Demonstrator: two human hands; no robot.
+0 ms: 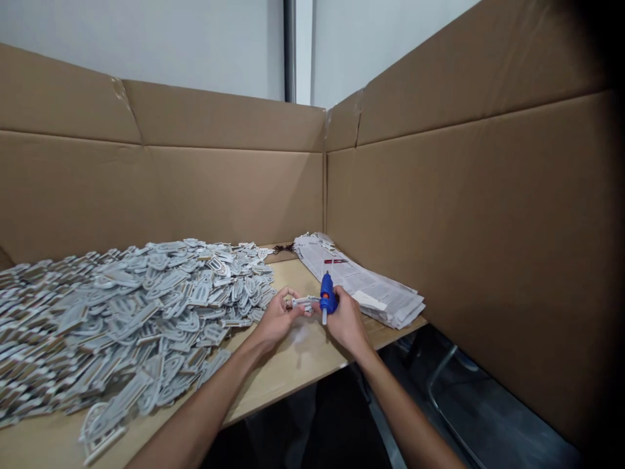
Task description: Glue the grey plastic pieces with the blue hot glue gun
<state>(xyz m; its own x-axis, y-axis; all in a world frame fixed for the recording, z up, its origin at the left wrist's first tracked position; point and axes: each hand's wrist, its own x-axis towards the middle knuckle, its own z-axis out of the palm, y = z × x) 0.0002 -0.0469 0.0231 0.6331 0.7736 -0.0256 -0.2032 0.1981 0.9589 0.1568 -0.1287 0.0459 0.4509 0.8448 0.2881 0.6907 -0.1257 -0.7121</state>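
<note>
My right hand [346, 316] is wrapped round a blue glue gun [327, 294], which has a clear glue stick [324, 317] poking out of its end nearest me. Pinched in my left hand [280, 314] is a small pale grey and white flat piece [305, 300], held edge-on just left of the gun. Whether the gun touches this piece I cannot tell. Both hands hover above the wooden table near its front edge. To their left spreads a big heap of similar grey and white cut-out pieces [161, 312].
A stack of printed paper sheets [361, 286] lies at the right, with a small red item [335, 261] on it. Tall cardboard walls [234, 189] stand behind and at the right. The wooden table [273, 374] ends close before me. A metal chair frame [434, 384] shows below right.
</note>
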